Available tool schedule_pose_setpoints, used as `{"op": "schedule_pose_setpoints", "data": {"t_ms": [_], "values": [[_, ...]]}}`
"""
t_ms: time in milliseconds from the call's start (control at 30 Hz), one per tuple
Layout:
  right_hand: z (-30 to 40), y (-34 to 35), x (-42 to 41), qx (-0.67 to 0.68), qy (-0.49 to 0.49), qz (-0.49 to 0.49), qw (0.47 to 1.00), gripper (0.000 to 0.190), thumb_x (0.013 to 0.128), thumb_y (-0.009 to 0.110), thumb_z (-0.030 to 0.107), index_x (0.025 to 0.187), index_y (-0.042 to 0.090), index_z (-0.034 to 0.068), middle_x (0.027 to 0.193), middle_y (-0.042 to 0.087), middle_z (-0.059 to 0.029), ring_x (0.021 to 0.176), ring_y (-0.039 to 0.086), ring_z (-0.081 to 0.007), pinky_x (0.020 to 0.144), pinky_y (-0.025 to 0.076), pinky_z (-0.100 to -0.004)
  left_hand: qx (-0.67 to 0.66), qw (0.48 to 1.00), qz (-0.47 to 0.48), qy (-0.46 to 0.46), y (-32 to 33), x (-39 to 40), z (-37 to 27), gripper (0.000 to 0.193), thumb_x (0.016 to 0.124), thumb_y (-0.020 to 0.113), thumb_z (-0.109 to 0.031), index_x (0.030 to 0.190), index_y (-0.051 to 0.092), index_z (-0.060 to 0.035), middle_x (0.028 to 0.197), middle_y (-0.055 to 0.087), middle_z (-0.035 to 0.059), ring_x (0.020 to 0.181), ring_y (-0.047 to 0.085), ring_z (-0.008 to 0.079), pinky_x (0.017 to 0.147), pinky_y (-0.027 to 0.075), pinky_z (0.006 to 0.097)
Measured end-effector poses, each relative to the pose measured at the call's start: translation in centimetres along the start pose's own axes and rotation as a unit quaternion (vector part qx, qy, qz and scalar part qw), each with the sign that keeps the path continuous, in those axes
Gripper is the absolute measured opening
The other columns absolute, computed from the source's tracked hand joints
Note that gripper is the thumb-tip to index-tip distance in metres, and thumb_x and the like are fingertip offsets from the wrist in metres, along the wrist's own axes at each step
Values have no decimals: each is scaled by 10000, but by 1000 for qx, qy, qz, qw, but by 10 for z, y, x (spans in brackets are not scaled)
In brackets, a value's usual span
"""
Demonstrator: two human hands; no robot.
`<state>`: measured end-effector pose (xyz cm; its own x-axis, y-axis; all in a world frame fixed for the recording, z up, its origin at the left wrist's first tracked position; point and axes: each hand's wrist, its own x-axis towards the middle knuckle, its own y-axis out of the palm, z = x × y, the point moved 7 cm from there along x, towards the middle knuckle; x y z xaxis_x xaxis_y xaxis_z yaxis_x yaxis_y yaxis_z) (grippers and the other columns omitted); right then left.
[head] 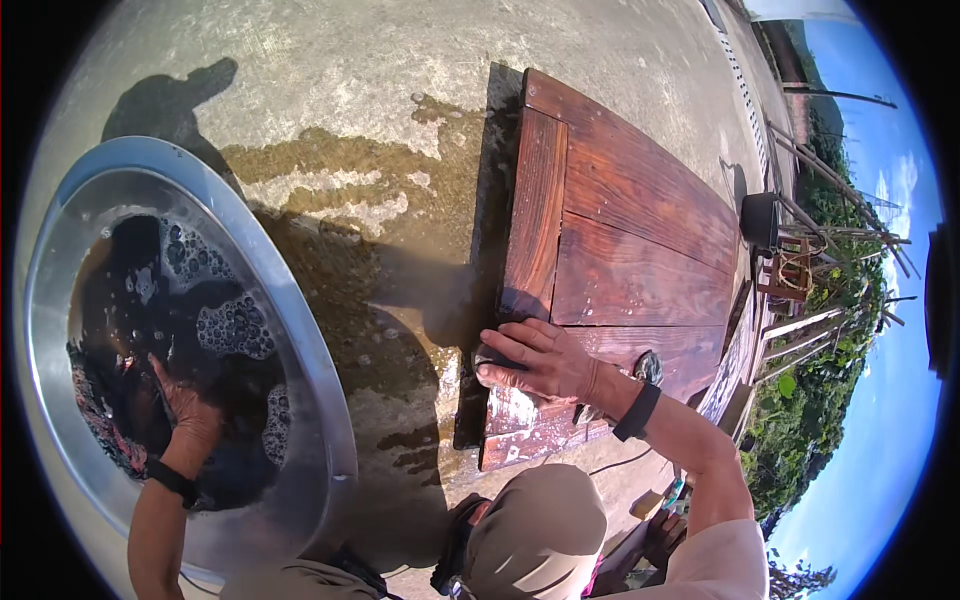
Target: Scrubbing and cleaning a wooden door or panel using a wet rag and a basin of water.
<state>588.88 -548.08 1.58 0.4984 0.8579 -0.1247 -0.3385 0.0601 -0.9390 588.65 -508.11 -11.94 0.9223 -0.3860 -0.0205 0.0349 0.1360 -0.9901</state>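
Observation:
My left hand [191,412] is partly under the dark, sudsy water in a large metal basin [75,180]. Its thumb shows, but the fingers are hidden, so I cannot tell whether they hold anything. Patterned, dark and reddish cloth [112,427] lies in the water beside it. At the near edge of a low, wet wooden tabletop [637,277], my right hand [544,364] is closed over a small, dark, rounded object [495,352] with a pale lower edge. The palm hides most of that object. Soap foam lies on the wood under and around this hand.
A small dark item [649,367] rests on the tabletop near my right wrist. Wet patches spread over the concrete floor [337,82] between basin and table. Beyond the table stand a black bucket [760,219] and a wooden chair [784,270]. My knee [536,525] is close below the table.

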Motion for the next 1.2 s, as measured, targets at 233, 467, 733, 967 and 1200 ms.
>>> {"op": "schedule_pose_setpoints", "data": {"t_ms": [233,467,733,967,1200], "values": [[-230,-100,99,-325,172,-38,929,444,779,605,219,1219,548,218,1285,478,-72,1136,463,-299,910,413,-424,62,994,66,-61,47,-23,12,383,717,567,-340,1036,635,-139,1179,545,104,1260,368,294,1099,67,574],[-113,-36,81,-157,152,202,955,462,754,666,237,1202,553,248,1199,502,-64,1034,516,-289,783,500,-437,-163,971,147,-99,2,-7,4,358,662,604,-306,961,665,-121,1155,559,129,1246,388,324,1120,65,533],[-202,-94,103,-318,137,54,937,453,742,626,232,1190,564,261,1189,526,-52,1027,517,-250,805,459,-407,-117,968,177,-136,60,-13,17,485,657,607,-303,1082,616,-72,1276,476,160,1286,321,342,1125,79,509],[-47,-6,57,-129,104,229,959,410,728,652,219,1133,586,224,1183,506,-75,986,526,-234,761,466,-382,-41,971,196,-133,29,-24,18,527,693,588,-305,1165,576,-71,1367,405,140,1316,282,319,1119,96,500],[-72,-39,75,-200,146,147,958,448,722,657,188,1161,588,238,1218,515,-71,1013,527,-244,799,460,-376,5,993,70,-99,61,-43,54,511,669,584,-217,1149,583,-44,1367,397,171,1315,258,384,1123,132,470]]}}
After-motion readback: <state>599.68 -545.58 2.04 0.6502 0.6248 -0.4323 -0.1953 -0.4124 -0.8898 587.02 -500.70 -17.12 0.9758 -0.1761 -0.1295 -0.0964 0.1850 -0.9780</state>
